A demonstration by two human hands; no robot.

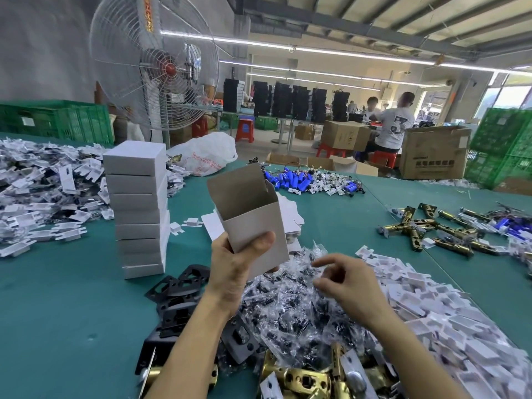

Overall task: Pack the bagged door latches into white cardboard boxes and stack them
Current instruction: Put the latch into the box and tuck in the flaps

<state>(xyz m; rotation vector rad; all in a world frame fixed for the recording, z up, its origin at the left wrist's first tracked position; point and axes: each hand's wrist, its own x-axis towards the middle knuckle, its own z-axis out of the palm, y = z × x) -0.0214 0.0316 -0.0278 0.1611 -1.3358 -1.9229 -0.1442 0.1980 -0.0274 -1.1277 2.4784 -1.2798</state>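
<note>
Teal table (72, 298), factory hall; left hand (233, 269) around white box (253, 220), right hand (348, 286) slack.

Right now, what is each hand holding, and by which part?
The left hand grips the open white box by its lower end, thumb across the front face. The right hand holds nothing, hovering over the pile of clear bags.

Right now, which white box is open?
The box in the grip of the left hand: its flap stands up, showing the brown inside. Those in the stack are all closed.
</note>
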